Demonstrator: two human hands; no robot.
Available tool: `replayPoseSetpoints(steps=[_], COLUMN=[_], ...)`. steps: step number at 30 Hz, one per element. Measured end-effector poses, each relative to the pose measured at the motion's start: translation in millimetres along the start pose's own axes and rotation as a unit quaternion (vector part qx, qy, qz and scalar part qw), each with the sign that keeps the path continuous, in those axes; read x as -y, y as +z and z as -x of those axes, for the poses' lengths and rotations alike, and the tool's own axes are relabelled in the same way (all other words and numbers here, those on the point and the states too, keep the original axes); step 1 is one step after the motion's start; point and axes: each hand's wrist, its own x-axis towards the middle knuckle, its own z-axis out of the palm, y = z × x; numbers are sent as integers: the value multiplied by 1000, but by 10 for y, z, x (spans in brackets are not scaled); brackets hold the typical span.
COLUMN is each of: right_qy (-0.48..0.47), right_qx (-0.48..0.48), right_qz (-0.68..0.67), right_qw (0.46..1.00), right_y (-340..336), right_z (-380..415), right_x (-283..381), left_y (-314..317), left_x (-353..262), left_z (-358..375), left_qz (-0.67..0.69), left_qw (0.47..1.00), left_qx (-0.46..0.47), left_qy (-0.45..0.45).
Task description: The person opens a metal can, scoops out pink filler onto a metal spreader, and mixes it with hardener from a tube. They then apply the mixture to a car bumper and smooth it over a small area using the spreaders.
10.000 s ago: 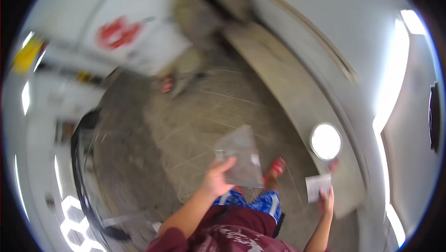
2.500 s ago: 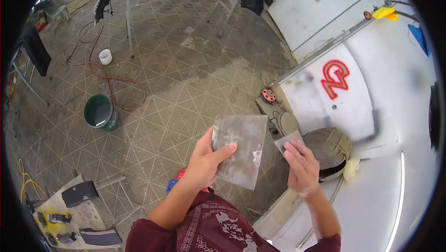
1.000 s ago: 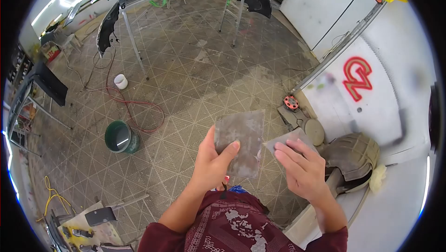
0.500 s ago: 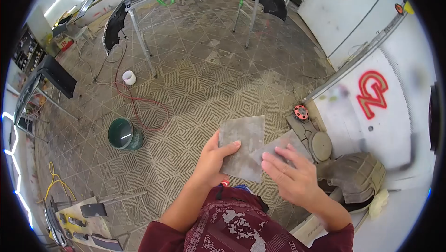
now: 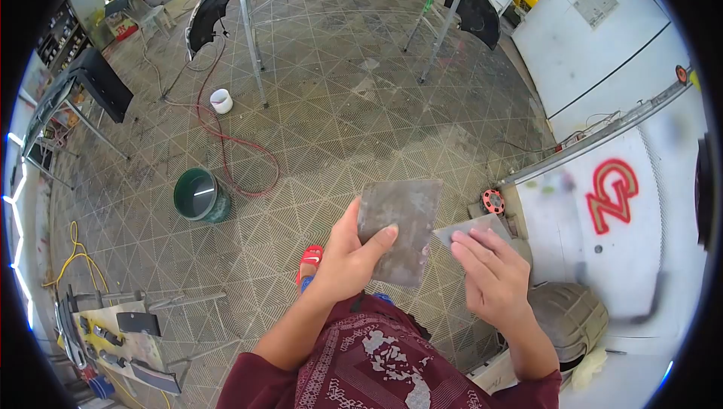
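My left hand (image 5: 348, 264) is closed on a rectangular grey plate (image 5: 401, 209), its thumb pressed flat on the smudged face and the other fingers hidden behind. To its right, my right hand (image 5: 495, 273) pinches a smaller, thin grey sheet (image 5: 482, 224), fingers lying over its top face. The sheet's pointed left corner is right by the plate's right edge. Both pieces are held up in front of my maroon shirt (image 5: 376, 367), above the patterned floor.
A green bucket (image 5: 202, 196) of liquid and a white tub (image 5: 221, 101) stand on the left, beside a red hose (image 5: 226, 153). Black bumpers (image 5: 211, 17) hang on a metal stand at the back. A white painted panel (image 5: 561, 221) and a grey-brown backpack-like bundle (image 5: 568, 318) are right.
My right hand has drawn the smaller sheet to the right, off the plate it overlapped. The view has shifted, and a red sandal now shows by my left forearm.
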Motion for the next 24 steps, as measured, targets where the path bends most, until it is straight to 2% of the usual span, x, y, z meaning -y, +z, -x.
replayPoseSetpoints(steps=[2, 6, 9, 11, 12, 14, 18, 20, 21, 23, 24], right_qy=[-38, -51, -32, -42, -39, -56, -73, -53, -51, 28, 32], right_qx=[39, 75, 99, 88, 90, 56, 17, 68, 69, 24, 29], right_qz=[62, 84, 54, 55, 58, 80, 47, 64, 66, 19, 19], right_qw=[997, 992, 993, 994, 993, 994, 996, 994, 994, 999, 999], right_y=[43, 139, 69, 32, 66, 174, 500, 561, 598, 622, 615], right_z=[-172, -331, -512, -632, -671, -742, -561, -403, -335, -327, -335], right_x=[98, 234, 365, 475, 514, 563, 518, 395, 407, 406, 458], left_y=[-46, -197, -332, -424, -480, -601, -808, -915, -965, -1025, -1046], left_x=[-122, -208, -215, -248, -294, -409, -463, -499, -539, -606, -611], left_z=[-56, -228, -330, -375, -387, -407, -416, -401, -404, -421, -401], left_qz=[-76, -89, -39, 65, 68, 151, 204, 297, 298, 227, 229], left_qw=[997, 996, 999, 993, 993, 972, 958, 929, 928, 957, 956], left_qx=[15, 4, -19, -22, -18, 17, 12, 25, 26, 14, 12], left_qy=[10, -13, -33, -91, -93, -181, -202, -219, -221, -179, -184])
